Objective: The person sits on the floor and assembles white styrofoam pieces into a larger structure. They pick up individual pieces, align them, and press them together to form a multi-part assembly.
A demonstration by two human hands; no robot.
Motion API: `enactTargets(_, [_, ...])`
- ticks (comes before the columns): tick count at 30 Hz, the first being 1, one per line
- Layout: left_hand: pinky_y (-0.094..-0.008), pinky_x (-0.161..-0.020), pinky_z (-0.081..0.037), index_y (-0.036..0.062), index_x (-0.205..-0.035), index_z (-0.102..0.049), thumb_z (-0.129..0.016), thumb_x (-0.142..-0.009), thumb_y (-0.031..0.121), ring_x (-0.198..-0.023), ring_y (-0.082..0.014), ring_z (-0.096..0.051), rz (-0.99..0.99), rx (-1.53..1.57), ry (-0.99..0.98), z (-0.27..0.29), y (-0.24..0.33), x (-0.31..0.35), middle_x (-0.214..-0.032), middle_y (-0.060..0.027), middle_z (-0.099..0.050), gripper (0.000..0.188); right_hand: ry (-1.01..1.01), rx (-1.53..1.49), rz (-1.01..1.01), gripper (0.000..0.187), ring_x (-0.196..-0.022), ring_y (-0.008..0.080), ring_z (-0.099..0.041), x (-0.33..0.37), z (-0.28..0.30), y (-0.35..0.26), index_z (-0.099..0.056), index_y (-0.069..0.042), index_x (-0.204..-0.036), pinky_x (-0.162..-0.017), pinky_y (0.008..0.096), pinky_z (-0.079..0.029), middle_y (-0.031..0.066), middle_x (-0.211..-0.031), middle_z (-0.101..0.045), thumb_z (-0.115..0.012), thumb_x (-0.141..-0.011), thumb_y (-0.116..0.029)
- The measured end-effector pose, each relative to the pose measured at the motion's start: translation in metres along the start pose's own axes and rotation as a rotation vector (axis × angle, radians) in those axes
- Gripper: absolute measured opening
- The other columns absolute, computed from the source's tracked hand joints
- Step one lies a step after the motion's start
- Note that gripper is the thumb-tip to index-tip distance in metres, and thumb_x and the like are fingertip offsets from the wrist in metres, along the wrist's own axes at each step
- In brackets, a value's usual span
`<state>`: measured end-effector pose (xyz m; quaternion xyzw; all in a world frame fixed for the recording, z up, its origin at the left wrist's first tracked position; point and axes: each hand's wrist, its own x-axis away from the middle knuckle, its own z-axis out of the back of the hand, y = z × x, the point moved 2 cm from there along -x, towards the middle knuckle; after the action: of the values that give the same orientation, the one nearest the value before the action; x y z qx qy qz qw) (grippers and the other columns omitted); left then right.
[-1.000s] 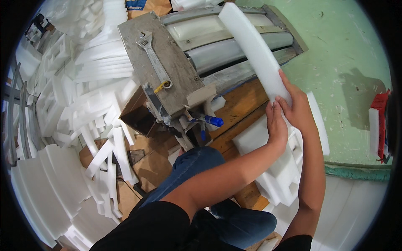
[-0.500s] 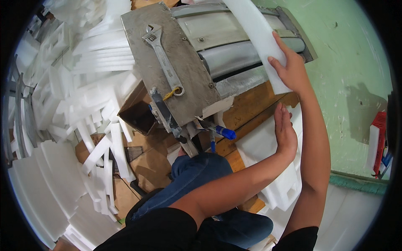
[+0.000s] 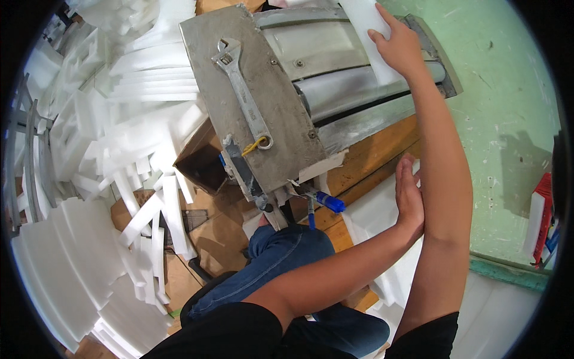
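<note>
My right hand (image 3: 399,48) is at the far side of a metal roller machine (image 3: 353,90), holding a white foam strip (image 3: 362,27). Its thumb and forefinger lie along the strip, and the other fingers are hidden. The strip's near end rests over the machine's roller, while its far end runs out of view at the top. Nearer to me, my left hand (image 3: 410,194) is empty, its fingers stretched out and its wrist close against my right forearm. White foam pieces (image 3: 373,209) lie below it.
An adjustable wrench (image 3: 244,96) with a yellow tie lies on the machine's metal plate (image 3: 206,36). Blue-capped pens (image 3: 329,202) stick out beside it. Cut foam strips (image 3: 173,209) are heaped at the left by a cardboard box (image 3: 203,158). A red box (image 3: 541,209) stands on the green table (image 3: 496,90).
My right hand has pushed the foam strip farther away across the machine, so its near end now lies on the roller. The left hand stays low, now nearer my right forearm.
</note>
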<state>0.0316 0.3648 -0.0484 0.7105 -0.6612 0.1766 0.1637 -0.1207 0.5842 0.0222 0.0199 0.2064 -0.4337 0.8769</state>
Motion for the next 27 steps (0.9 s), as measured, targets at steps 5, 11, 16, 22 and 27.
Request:
enactTargets(5, [-0.0373,-0.12,-0.033,0.005,-0.159,-0.031,-0.034,-0.111,0.052,-0.148,-0.0287,-0.038,0.02,-0.005,0.013,0.002,0.009,0.005,-0.163,-0.0132,-0.033,0.068,0.511,-0.247,-0.019,0.065,-0.116,0.0382,-0.065,0.004,-0.019,0.019,-0.047,-0.006,-0.152,-0.102,0.0427,-0.05,0.0243,-0.13,-0.064,-0.071,-0.094,-0.024])
enactTargets(11, [-0.0357,-0.115,-0.036,0.0013,-0.145,-0.047,-0.036,-0.112,0.044,-0.134,-0.0239,-0.049,-0.117,-0.414,-0.079,-0.003,-0.005,0.035,-0.144,-0.014,-0.053,0.055,0.192,-1.428,-0.238,0.059,-0.112,0.0313,-0.066,0.053,0.044,0.036,-0.036,-0.007,-0.157,-0.099,0.0417,-0.054,0.0154,-0.133,-0.062,-0.055,-0.108,-0.034])
enactTargets(16, [-0.0359,-0.109,-0.04,-0.0008,-0.139,-0.049,-0.036,-0.112,0.041,-0.124,-0.0265,-0.055,-0.047,-0.704,-0.259,0.025,-0.068,0.071,-0.131,-0.0189,-0.059,0.051,0.075,-1.704,-0.146,0.055,-0.088,0.0241,-0.065,0.136,0.103,0.099,-0.044,-0.01,-0.149,-0.08,0.0402,-0.056,0.01,-0.111,-0.064,-0.053,-0.106,-0.043])
enactTargets(22, [-0.0366,-0.092,-0.05,-0.0008,-0.135,-0.052,-0.052,-0.106,0.027,-0.103,-0.0247,-0.065,0.04,-1.099,-0.406,0.059,-0.092,0.101,-0.114,-0.015,-0.067,0.04,0.127,-1.685,-0.207,0.075,-0.081,0.0203,-0.061,0.238,0.144,0.129,-0.037,-0.01,-0.155,-0.069,0.0373,-0.052,0.0071,-0.101,-0.061,-0.064,-0.098,-0.049])
enactTargets(27, [-0.0431,-0.077,-0.053,0.0016,-0.12,-0.061,-0.064,-0.099,0.024,-0.085,-0.0305,-0.071,0.07,-1.501,-0.868,0.065,-0.089,0.137,-0.09,-0.0178,-0.071,0.031,0.104,-1.552,-0.284,0.092,-0.076,0.0184,-0.061,0.305,0.176,0.139,-0.029,-0.008,-0.161,-0.064,0.0357,-0.053,0.0072,-0.103,-0.061,-0.071,-0.093,-0.051])
